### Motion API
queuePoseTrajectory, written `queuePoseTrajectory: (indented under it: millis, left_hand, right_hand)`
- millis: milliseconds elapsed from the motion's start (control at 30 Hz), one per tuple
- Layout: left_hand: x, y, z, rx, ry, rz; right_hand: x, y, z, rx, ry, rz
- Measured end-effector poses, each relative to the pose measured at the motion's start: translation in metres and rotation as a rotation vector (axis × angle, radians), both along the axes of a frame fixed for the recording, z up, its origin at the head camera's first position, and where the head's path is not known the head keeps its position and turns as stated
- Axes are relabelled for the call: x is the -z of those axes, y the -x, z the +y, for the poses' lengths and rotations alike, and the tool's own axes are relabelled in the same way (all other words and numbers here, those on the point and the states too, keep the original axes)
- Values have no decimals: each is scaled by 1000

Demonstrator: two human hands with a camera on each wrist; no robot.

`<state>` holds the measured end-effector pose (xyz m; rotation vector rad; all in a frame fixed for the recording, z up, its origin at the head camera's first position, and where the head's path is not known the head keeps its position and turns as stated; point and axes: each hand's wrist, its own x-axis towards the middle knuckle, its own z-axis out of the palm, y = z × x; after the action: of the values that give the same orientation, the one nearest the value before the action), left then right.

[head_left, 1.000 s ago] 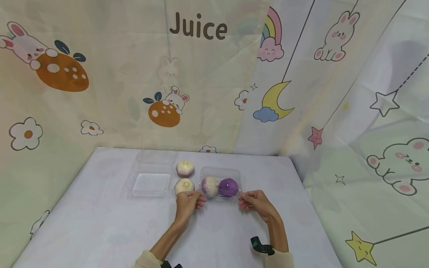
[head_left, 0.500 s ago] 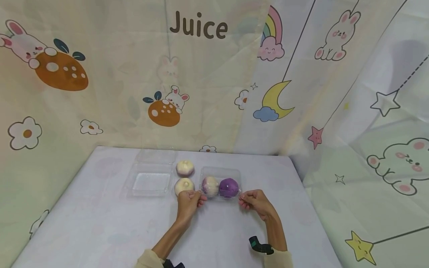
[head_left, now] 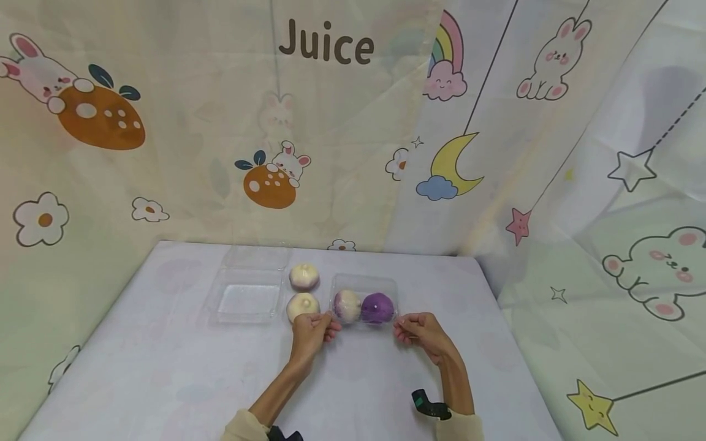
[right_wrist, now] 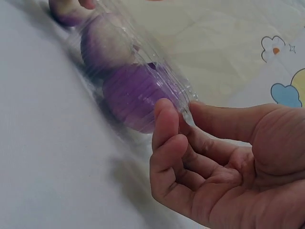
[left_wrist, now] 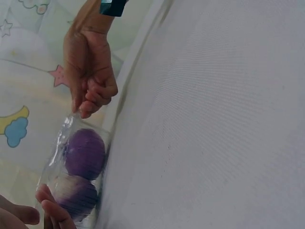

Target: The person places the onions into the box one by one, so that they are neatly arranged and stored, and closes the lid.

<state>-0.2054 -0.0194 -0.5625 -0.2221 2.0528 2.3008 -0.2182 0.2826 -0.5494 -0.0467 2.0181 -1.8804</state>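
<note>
A clear plastic clamshell box (head_left: pixel 364 283) stands on the table with its lid down over two turnips. One turnip (head_left: pixel 347 307) is mostly white with purple; the other (head_left: pixel 377 308) shows its purple side. My left hand (head_left: pixel 310 338) pinches the box's rim at the near left corner, overlapping a loose turnip (head_left: pixel 303 304) in the head view. At the near right corner my right hand (head_left: pixel 423 335) pinches the rim between thumb and forefinger; the right wrist view shows the thumb (right_wrist: pixel 224 121) on the edge, other fingers curled.
Left of the turnips lies a second clear clamshell box (head_left: pixel 248 303), its lid folded back toward the wall. Another loose turnip (head_left: pixel 304 277) sits farther back. Printed cloth walls (head_left: pixel 342 153) enclose the white table (head_left: pixel 165 361) behind and at both sides.
The box with its two turnips has shifted very slightly to the right. Both hands keep their pinch at its near corners, almost still.
</note>
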Motion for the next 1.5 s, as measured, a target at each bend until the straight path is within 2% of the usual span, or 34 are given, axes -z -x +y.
queuePoseTrajectory:
  millis: [367, 800, 1033, 1500]
  left_hand:
    - [1, 5, 4, 32, -28, -18]
    - [3, 11, 10, -28, 25, 52]
    - [5, 12, 11, -54, 12, 45]
    - [4, 7, 11, -52, 4, 44]
  right_hand:
    - [2, 3, -8, 163, 21, -20]
    - [1, 5, -7, 142, 30, -10]
    - [2, 4, -7, 129, 45, -11]
    - [1, 2, -7, 130, 55, -15]
